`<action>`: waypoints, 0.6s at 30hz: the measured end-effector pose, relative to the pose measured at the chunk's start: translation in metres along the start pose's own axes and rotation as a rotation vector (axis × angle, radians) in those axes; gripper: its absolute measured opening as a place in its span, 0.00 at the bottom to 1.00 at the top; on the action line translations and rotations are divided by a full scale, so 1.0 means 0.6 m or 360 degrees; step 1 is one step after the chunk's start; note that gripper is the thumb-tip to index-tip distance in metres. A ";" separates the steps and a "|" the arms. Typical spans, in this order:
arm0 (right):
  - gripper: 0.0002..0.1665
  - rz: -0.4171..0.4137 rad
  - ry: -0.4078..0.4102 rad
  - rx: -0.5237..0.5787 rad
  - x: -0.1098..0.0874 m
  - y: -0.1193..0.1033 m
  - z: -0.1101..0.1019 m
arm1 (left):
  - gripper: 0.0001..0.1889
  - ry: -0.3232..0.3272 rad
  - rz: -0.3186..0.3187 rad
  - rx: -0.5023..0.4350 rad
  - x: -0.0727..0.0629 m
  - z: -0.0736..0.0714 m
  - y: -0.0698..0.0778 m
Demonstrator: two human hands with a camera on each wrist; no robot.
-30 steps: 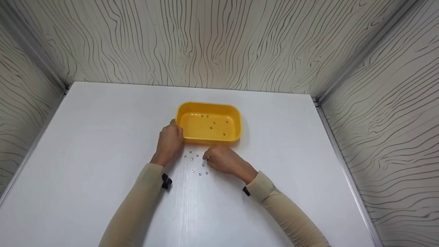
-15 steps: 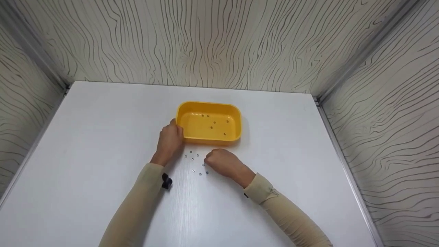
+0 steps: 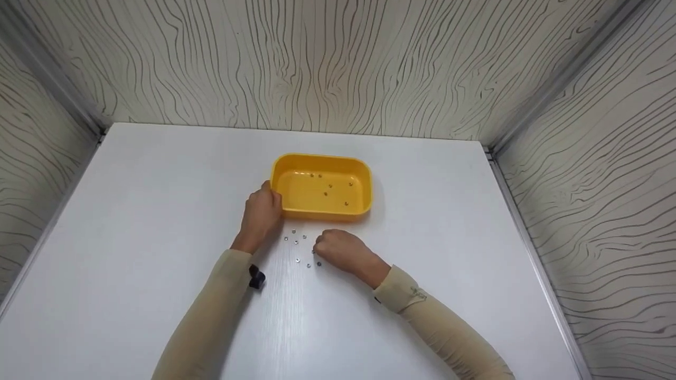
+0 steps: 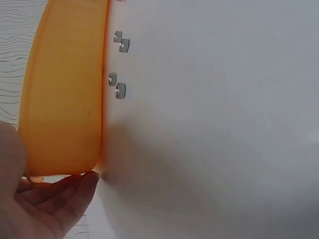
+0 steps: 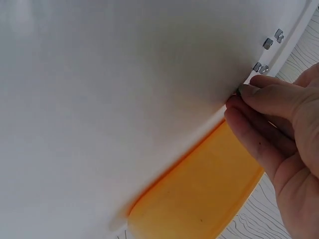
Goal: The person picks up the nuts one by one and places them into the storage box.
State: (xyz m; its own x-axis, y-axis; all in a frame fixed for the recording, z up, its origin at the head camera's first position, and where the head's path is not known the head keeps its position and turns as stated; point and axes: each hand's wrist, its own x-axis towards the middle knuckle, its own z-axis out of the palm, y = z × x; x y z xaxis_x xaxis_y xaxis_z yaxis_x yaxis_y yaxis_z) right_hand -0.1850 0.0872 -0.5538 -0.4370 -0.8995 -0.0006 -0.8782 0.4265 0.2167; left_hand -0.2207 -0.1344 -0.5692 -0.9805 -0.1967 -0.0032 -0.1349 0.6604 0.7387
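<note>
A yellow plastic tub (image 3: pixel 321 215) stands on the white table, with several small metal nuts (image 3: pixel 326 194) on its floor. My left hand (image 3: pixel 261 214) grips its near left corner; in the left wrist view the fingers (image 4: pixel 70 199) lie against the tub's end wall (image 4: pixel 65 99). Several more hex nuts (image 3: pixel 298 260) lie scattered on the table in front of the tub. My right hand (image 3: pixel 346 252) is down among them, at their right side. In the right wrist view its thumb and fingertips pinch a small dark nut (image 5: pixel 238 92), mostly hidden by the fingers.
The white table (image 3: pixel 449 237) runs back to a wood-grain patterned wall (image 3: pixel 338 63), with similar panels on both sides. Loose nuts (image 4: pixel 120 90) lie close to the tub's near wall. A black wrist strap (image 3: pixel 257 277) shows at the left cuff.
My right hand has lowered slightly and its fingertips have come together over the nut at the right of the group. The left hand keeps its hold on the tub.
</note>
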 end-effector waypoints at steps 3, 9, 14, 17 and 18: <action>0.13 0.0009 -0.0020 -0.0003 0.000 -0.001 0.002 | 0.19 0.0004 0.0010 -0.0004 -0.001 0.001 -0.001; 0.12 0.0011 -0.0059 -0.0011 0.001 -0.005 0.000 | 0.19 0.0019 0.0034 -0.0002 -0.002 0.000 -0.001; 0.11 0.0012 -0.0060 -0.0044 0.001 -0.007 -0.002 | 0.19 0.0012 0.0021 -0.0018 -0.003 -0.002 0.001; 0.11 0.0039 -0.0076 -0.0019 0.001 -0.009 -0.002 | 0.19 0.0024 0.0036 -0.0005 -0.005 -0.002 0.001; 0.10 0.0049 -0.0080 -0.0010 0.002 -0.010 -0.003 | 0.19 0.0030 0.0042 0.0003 -0.005 -0.002 0.001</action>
State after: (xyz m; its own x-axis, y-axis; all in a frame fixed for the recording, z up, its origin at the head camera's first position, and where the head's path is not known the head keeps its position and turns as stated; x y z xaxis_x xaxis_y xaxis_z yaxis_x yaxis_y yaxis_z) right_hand -0.1801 0.0837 -0.5535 -0.4733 -0.8799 -0.0430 -0.8630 0.4533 0.2233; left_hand -0.2179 -0.1343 -0.5678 -0.9808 -0.1927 0.0290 -0.1092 0.6667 0.7373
